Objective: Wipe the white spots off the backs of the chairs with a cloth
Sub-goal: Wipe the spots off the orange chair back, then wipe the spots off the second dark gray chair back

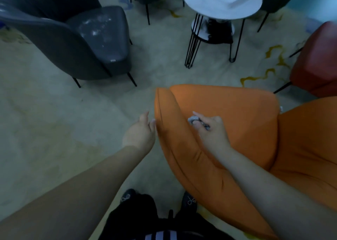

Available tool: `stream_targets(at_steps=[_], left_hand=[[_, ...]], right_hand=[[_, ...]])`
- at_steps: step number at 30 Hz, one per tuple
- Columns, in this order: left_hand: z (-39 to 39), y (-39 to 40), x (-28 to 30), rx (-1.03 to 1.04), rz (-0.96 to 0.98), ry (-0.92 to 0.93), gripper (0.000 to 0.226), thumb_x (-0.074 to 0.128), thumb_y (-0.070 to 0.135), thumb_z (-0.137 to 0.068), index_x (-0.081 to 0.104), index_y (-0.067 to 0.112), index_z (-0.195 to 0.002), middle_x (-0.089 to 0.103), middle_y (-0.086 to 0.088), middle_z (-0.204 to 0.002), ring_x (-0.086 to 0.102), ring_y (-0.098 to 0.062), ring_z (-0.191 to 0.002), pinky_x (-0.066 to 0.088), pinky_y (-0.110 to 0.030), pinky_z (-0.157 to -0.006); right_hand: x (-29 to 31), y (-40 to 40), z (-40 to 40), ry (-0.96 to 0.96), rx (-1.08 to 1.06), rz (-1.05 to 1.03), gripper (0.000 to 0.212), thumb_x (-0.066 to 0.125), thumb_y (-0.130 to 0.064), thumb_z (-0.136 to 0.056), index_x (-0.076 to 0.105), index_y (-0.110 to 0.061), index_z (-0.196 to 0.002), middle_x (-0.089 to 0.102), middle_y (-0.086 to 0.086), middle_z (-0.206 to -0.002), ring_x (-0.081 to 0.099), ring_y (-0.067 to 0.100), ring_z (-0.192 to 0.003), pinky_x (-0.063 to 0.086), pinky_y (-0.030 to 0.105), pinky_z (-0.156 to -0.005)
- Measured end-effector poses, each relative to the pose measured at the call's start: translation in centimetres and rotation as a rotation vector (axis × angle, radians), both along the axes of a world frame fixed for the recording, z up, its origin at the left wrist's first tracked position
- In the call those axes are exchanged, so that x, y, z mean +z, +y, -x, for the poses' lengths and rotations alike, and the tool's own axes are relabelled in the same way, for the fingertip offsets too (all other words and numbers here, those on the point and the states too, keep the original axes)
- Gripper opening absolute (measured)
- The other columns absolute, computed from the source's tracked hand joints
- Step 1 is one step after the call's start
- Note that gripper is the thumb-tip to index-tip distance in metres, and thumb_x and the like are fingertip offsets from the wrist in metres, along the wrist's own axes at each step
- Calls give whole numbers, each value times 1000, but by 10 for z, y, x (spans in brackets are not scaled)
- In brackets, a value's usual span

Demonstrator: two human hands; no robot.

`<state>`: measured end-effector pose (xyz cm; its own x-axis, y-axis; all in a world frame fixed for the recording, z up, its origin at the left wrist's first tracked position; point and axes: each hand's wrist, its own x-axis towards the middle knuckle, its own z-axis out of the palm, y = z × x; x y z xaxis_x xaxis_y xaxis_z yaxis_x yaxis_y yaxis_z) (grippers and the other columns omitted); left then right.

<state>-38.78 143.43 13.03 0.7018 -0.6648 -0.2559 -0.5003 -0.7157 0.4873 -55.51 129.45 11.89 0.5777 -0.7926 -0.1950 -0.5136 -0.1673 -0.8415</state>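
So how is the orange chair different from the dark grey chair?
The orange chair is right under the person's hands; the dark grey chair stands farther off, across the carpet. The grey chair's seat shows white smudges; no spots show on the orange chair. The right hand, gripping a small cloth, rests on the orange chair, and the left hand is at its edge; nobody touches the grey one. Both are padded with curved backs.

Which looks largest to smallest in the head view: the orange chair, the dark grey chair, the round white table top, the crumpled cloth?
1. Orange chair, though it is nearest the camera, which inflates it.
2. Dark grey chair.
3. Round white table top.
4. Crumpled cloth, held in the right hand.
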Motion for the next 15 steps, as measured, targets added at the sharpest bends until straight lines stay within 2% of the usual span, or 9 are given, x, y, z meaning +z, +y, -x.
stream_targets(at_steps=[2,3,4,6,7,9,10,12,15], left_hand=[[-11,15,11,-64,-40,-64,51,28,40,-101,26,21,-148,48,-11,-139,48,-32,-122,40,-38,-95],[-19,23,16,-91,-56,-97,51,27,40,-101,25,21,-148,47,-10,-141,47,-31,-124,39,-38,-96],[-28,31,21,-126,-75,-132,52,27,40,-101,25,21,-149,45,-8,-144,44,-29,-127,37,-38,-98],[-52,49,30,-219,-115,-230,53,28,40,-101,23,20,-149,39,-6,-149,38,-26,-134,31,-37,-106],[-67,58,35,-262,-137,-277,53,27,41,-101,22,20,-150,36,-4,-151,34,-24,-137,28,-37,-109],[-94,77,44,-332,-183,-341,55,24,43,-101,19,21,-151,31,-1,-154,28,-21,-141,23,-37,-112],[-107,86,48,-360,-201,-363,55,23,43,-101,18,21,-151,29,0,-155,26,-20,-142,21,-37,-113],[-134,104,56,-400,-221,-391,56,21,44,-101,15,20,-151,25,0,-157,23,-20,-143,19,-37,-115],[-173,130,68,-436,-241,-430,58,20,45,-101,13,20,-152,22,1,-158,20,-20,-144,17,-38,-117]], right_hand=[[9,12,-10,-17,-35,13,34,60,-28,-92,62,-30,-126,49,-6,-116,52,12,-88,40,20,-84],[13,17,-17,-39,-62,26,32,61,-24,-92,64,-27,-124,55,5,-113,54,17,-85,42,21,-81],[19,24,-27,-48,-75,49,31,62,-21,-91,65,-25,-122,58,13,-110,56,21,-85,44,23,-82],[30,40,-49,-75,-91,52,31,62,-17,-91,66,-20,-122,59,21,-110,60,25,-89,48,28,-88],[35,49,-60,-81,-96,54,31,61,-15,-91,66,-18,-122,59,22,-112,61,21,-90,48,28,-90],[43,68,-85,-77,-120,105,30,63,-13,-91,67,-15,-121,57,19,-108,54,-3,-84,41,9,-85],[47,77,-98,-85,-139,140,30,63,-13,-90,67,-15,-120,52,15,-103,50,-8,-78,36,1,-79],[54,96,-126,-88,-147,172,30,65,-13,-90,68,-16,-120,41,8,-97,46,-5,-71,33,-1,-74],[63,122,-168,-79,-121,230,30,66,-15,-89,67,-17,-120,36,1,-90,42,-2,-70,31,-3,-73]])
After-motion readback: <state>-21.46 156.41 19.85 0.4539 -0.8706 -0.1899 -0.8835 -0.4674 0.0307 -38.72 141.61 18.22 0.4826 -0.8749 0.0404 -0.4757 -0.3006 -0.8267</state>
